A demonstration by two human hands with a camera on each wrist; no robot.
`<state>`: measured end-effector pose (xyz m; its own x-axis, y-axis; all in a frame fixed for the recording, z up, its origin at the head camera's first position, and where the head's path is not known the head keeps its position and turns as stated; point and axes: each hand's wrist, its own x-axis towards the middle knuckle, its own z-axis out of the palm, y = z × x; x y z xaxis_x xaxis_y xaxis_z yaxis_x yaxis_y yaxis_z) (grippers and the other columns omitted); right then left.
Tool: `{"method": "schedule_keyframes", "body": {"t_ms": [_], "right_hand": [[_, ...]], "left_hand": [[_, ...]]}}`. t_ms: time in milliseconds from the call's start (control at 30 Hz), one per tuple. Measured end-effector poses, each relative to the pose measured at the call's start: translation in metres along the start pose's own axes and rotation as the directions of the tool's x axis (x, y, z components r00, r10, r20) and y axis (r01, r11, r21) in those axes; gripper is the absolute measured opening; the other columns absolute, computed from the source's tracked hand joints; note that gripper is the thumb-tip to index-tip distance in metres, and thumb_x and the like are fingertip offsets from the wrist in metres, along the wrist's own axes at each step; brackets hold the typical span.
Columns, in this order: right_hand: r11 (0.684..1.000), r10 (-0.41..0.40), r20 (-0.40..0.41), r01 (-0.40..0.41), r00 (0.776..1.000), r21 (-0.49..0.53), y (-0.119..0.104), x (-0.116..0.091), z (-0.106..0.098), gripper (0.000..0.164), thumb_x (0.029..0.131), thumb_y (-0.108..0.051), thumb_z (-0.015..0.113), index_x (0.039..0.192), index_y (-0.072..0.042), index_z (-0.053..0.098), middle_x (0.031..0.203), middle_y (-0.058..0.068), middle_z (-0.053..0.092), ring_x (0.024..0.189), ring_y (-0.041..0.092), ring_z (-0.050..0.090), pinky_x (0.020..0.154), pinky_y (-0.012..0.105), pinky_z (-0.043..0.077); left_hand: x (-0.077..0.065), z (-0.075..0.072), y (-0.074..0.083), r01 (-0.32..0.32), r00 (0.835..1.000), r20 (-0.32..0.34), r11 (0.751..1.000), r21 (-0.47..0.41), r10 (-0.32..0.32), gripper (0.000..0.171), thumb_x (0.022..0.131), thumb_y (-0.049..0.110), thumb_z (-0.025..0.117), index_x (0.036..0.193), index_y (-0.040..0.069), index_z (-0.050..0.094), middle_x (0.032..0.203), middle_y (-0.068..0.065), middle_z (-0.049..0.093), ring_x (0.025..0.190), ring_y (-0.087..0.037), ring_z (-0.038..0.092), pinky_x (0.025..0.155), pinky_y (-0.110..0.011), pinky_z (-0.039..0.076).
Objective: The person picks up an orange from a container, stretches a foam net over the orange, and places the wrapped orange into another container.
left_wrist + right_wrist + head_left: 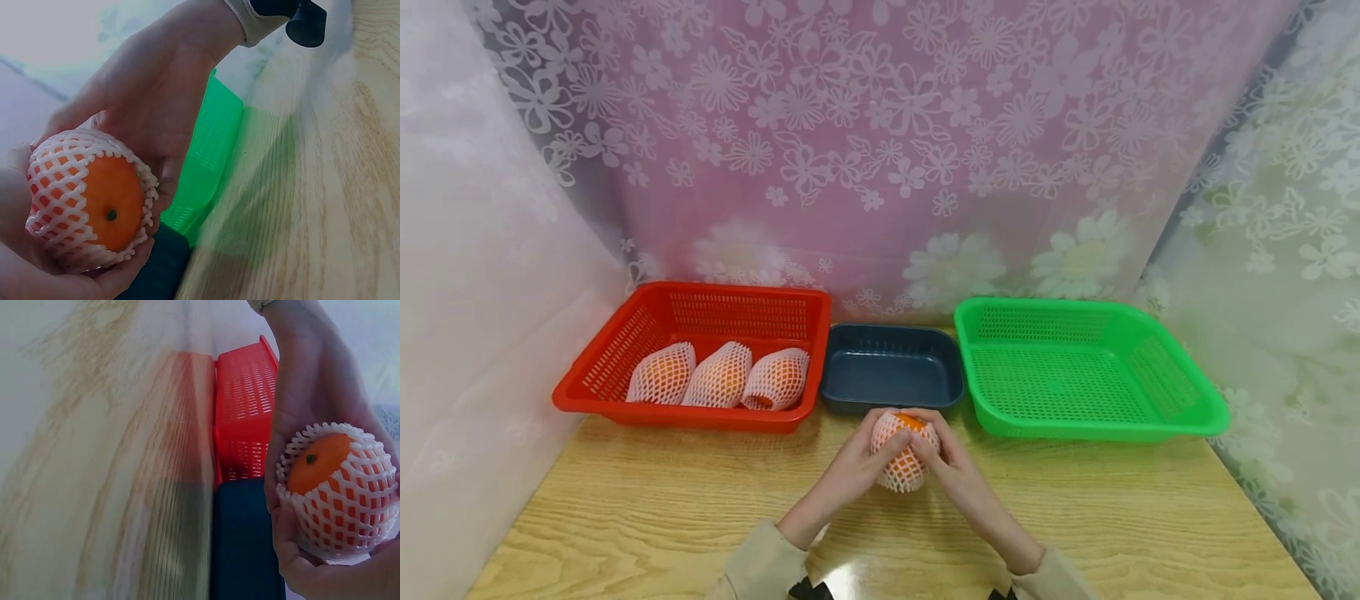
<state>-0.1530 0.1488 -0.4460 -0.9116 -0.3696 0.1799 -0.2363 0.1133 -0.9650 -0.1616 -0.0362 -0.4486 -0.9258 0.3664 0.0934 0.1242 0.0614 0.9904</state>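
An orange (904,450) in a white foam net sleeve is held between both hands, just above the table in front of the dark blue tray. My left hand (857,458) grips its left side, and my right hand (953,462) grips its right side, the thumbs lying over the near face. One end of the sleeve gapes, baring orange peel and a small green stem spot, plain on the orange (114,209) in the left wrist view and on the orange (322,464) in the right wrist view.
A red basket (692,417) at the left holds three netted fruits (722,377). The dark blue tray (891,375) stands in the middle, and a green basket (1090,429) at the right. A floral curtain (880,167) hangs behind the wooden table (662,517).
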Motion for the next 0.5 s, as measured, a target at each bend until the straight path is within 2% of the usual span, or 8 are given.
{"method": "schedule_keyframes", "body": {"t_ms": [167, 267, 333, 400, 500], "right_hand": [[0.999, -0.002, 0.022, 0.003, 1.0, -0.052, 0.0002, 0.0008, -0.0019, 0.032, 0.109, -0.016, 0.047, 0.14, -0.01, 0.051, 0.14, 0.019, 0.052, 0.114, 0.015, 0.058, 0.09, 0.03, 0.052], [0.996, 0.013, 0.026, -0.011, 1.0, -0.089, -0.0006, 0.0008, -0.0024, 0.034, 0.109, -0.018, 0.046, 0.143, -0.013, 0.051, 0.143, 0.017, 0.052, 0.119, 0.02, 0.056, 0.091, 0.029, 0.051], [0.996, 0.02, 0.037, -0.016, 0.999, -0.093, -0.0021, 0.0008, -0.0027, 0.039, 0.11, -0.02, 0.044, 0.148, -0.017, 0.045, 0.149, 0.016, 0.047, 0.127, 0.025, 0.051, 0.096, 0.029, 0.049], [0.998, 0.032, 0.063, -0.029, 0.997, -0.05, -0.0043, 0.0005, -0.0035, 0.043, 0.111, -0.021, 0.041, 0.154, -0.021, 0.037, 0.153, 0.018, 0.041, 0.131, 0.031, 0.048, 0.097, 0.03, 0.049], [0.999, 0.051, 0.089, -0.05, 0.995, -0.011, -0.0072, 0.0, -0.0056, 0.049, 0.111, -0.022, 0.039, 0.159, -0.023, 0.026, 0.147, 0.023, 0.042, 0.126, 0.034, 0.052, 0.092, 0.033, 0.053]], "left_hand": [[0.0002, -0.0013, -0.0014, -0.008, 1.0, 0.018, 1.0, 0.004, 0.008, 0.042, 0.105, 0.033, 0.057, 0.136, 0.006, 0.051, 0.123, -0.013, 0.061, 0.108, -0.017, 0.059, 0.091, -0.028, 0.051], [0.0005, -0.0019, -0.0012, -0.004, 1.0, 0.022, 1.0, 0.002, 0.004, 0.042, 0.105, 0.033, 0.057, 0.137, 0.006, 0.052, 0.124, -0.013, 0.061, 0.108, -0.017, 0.059, 0.092, -0.028, 0.05], [0.001, -0.0024, -0.0003, 0.008, 1.0, 0.021, 1.0, -0.009, -0.007, 0.045, 0.105, 0.035, 0.056, 0.139, 0.006, 0.05, 0.127, -0.013, 0.059, 0.11, -0.017, 0.058, 0.093, -0.029, 0.05], [0.0014, -0.0032, 0.0016, 0.024, 1.0, 0.008, 0.999, -0.034, -0.024, 0.048, 0.105, 0.037, 0.056, 0.141, 0.007, 0.048, 0.13, -0.013, 0.058, 0.112, -0.017, 0.058, 0.095, -0.032, 0.05], [0.0017, -0.0052, 0.0048, 0.054, 0.998, -0.01, 0.996, -0.072, -0.055, 0.051, 0.105, 0.039, 0.055, 0.142, 0.006, 0.047, 0.133, -0.013, 0.057, 0.114, -0.02, 0.058, 0.098, -0.036, 0.051]]}}
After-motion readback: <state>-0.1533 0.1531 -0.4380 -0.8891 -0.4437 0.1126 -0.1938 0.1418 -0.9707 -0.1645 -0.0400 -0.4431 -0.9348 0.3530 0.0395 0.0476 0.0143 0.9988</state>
